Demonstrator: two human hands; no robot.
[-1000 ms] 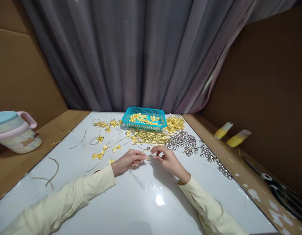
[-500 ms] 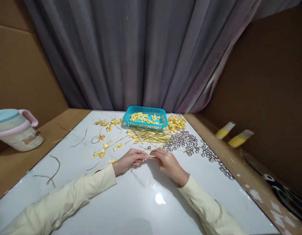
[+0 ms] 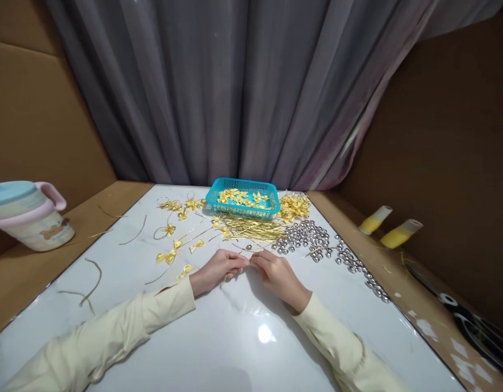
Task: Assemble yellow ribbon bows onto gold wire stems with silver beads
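Near tabletop [image 3: 219,345] free, basket [image 3: 244,212] (low) beyond

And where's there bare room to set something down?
Widest patch: the near tabletop, between left sleeve and right sleeve. Another lies between right sleeve and silver pieces. Beyond both hands it's crowded: yellow bows, gold cords, teal basket.

- Tabletop [image 3: 186,348] gleams under light from above, one white glare [image 3: 267,333].
- Curtain [image 3: 186,92] and right wall [image 3: 447,136] sit dim.
- Soft shadow falls below right hand [image 3: 282,277].
- Edges stretch; fine detail blurs.
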